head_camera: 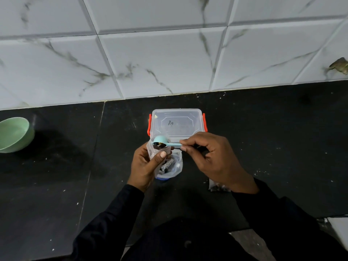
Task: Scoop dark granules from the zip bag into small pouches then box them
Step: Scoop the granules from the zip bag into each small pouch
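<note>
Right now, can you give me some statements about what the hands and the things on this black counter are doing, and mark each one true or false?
1. The right hand pinches the handle of the light blue scoop. True.
2. The left hand is empty. False: it holds a small clear pouch right under the scoop's bowl.
3. The clear box has orange latches on its sides. True.
4. The green bowl sits to the right of the box. False: it stands far off to the left, at the edge of the view.
</note>
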A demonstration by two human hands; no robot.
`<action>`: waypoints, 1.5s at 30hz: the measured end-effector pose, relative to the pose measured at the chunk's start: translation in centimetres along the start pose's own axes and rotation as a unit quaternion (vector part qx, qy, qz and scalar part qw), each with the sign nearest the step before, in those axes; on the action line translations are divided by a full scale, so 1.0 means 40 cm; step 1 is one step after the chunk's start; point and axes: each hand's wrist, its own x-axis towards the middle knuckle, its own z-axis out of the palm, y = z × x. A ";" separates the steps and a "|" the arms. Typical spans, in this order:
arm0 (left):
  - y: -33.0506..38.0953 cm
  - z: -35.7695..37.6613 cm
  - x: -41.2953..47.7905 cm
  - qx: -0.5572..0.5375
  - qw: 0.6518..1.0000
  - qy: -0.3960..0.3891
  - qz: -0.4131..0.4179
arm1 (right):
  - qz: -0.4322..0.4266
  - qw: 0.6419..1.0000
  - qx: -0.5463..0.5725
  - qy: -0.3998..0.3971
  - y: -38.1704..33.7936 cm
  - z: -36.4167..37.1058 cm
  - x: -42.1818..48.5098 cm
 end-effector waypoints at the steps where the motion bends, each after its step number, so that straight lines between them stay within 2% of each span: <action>1: 0.004 -0.001 0.001 0.005 1.000 -0.005 0.004 | -0.002 1.000 0.003 -0.001 0.002 -0.002 0.001; 9: 0.019 -0.011 0.004 0.038 0.999 -0.025 0.024 | 0.006 0.999 0.030 -0.016 0.001 -0.006 0.004; 13: 0.015 -0.011 0.002 0.010 0.999 -0.028 0.020 | 0.009 0.999 0.044 -0.007 -0.007 -0.010 0.005; 17: 0.014 -0.013 0.000 -0.023 0.999 -0.022 0.013 | 0.036 0.996 0.075 0.012 -0.011 -0.011 0.002; 21: 0.011 -0.013 0.000 -0.031 0.999 -0.028 0.016 | 0.052 0.994 0.097 -0.003 -0.011 0.000 -0.005; 24: 0.013 -0.013 -0.004 -0.033 0.999 -0.024 0.010 | 0.098 0.987 0.127 0.007 -0.010 -0.001 -0.009; 29: 0.023 -0.003 -0.003 -0.022 0.998 -0.045 0.030 | 0.128 0.978 0.156 -0.052 -0.011 -0.007 -0.005; 35: 0.017 -0.009 -0.004 -0.020 0.999 -0.043 0.026 | 0.170 0.971 0.153 -0.064 -0.015 -0.016 -0.002; 41: -0.005 -0.061 -0.008 0.002 1.000 0.006 0.019 | 0.193 0.968 0.162 -0.020 0.000 -0.025 -0.005; 45: -0.020 -0.119 -0.034 0.001 0.999 0.036 0.015 | 0.254 0.959 0.126 -0.002 0.056 -0.023 -0.029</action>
